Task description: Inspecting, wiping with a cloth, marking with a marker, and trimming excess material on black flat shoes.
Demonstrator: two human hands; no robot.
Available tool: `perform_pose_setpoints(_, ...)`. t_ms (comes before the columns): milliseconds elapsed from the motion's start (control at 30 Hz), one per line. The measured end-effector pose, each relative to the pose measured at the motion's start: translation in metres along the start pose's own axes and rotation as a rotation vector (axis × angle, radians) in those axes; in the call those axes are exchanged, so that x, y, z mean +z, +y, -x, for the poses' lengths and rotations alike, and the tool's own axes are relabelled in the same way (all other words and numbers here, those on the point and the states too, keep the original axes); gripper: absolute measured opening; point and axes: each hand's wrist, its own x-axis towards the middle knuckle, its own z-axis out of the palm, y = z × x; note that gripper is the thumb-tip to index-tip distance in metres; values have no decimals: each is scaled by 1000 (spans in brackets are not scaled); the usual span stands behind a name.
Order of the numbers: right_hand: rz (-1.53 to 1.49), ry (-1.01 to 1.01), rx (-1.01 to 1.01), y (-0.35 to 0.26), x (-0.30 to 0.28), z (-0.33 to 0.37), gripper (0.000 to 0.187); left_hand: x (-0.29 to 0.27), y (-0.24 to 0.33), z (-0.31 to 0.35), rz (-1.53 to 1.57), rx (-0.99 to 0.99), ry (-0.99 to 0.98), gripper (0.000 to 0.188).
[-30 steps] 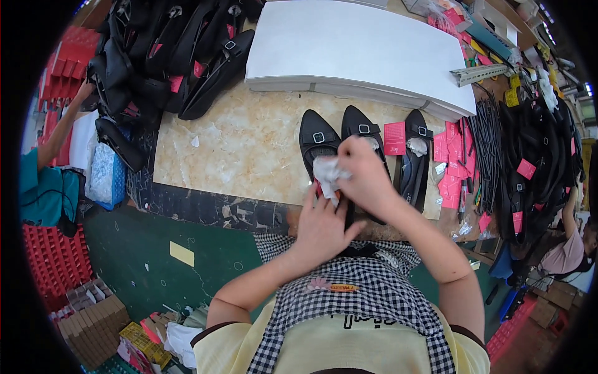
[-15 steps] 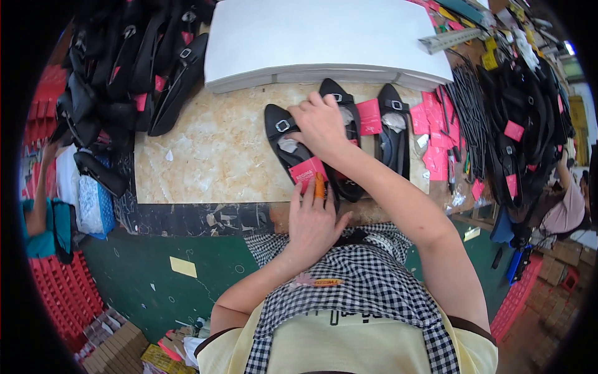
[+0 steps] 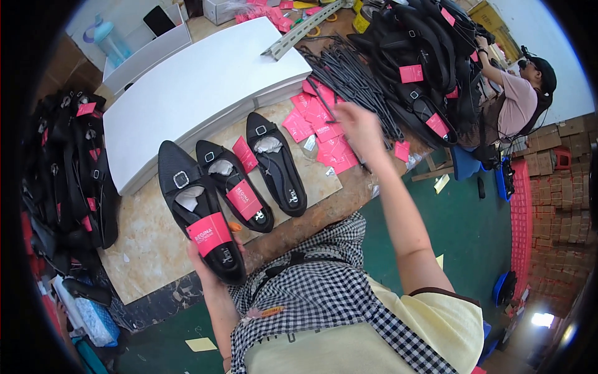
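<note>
A black pointed flat shoe (image 3: 171,163) with a square buckle and a pink tag (image 3: 210,234) rests in my left hand (image 3: 205,269), lifted at the table's near edge. My fingers wrap its heel end from below, mostly hidden by it; an orange band shows on one finger. Just right of it, a second black shoe (image 3: 208,149) with a pink tag and a third black shoe (image 3: 283,171) lie on the table, paper stuffed in their toes. My right hand (image 3: 362,131), smeared by motion, is over the pink tags (image 3: 336,149) beside a pile of black strips (image 3: 367,81).
Behind the shoes stands a white stack (image 3: 199,81) with a slotted metal bar (image 3: 302,31) at its end. Black shoes pile up at left (image 3: 75,168) and right (image 3: 411,37). A person (image 3: 520,100) works at the far right.
My left hand has raised the nearest shoe off the table. My right hand has left the shoes and moved right to the pink tags. The view has swung to the right.
</note>
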Motion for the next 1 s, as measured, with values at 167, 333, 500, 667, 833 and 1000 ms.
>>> perform_pose_setpoints(167,632,-15,79,96,-19,-16,23,22,-3,-19,-50,12,166,87)
perform_pose_setpoints(333,479,-100,101,78,-33,-27,18,32,0,-13,-34,63,252,85)
perform_pose_setpoints(500,-355,-473,335,44,-101,-20,31,16,4,-15,-66,39,231,86)
perform_pose_setpoints(667,-882,-211,172,-16,-113,5,33,28,7,-20,-45,56,277,88)
perform_pose_setpoints(833,-114,115,183,41,-74,12,20,19,7,-19,122,-12,99,95)
perform_pose_setpoints(1000,100,23,14,26,-25,10,19,21,1,-32,-7,21,132,96)
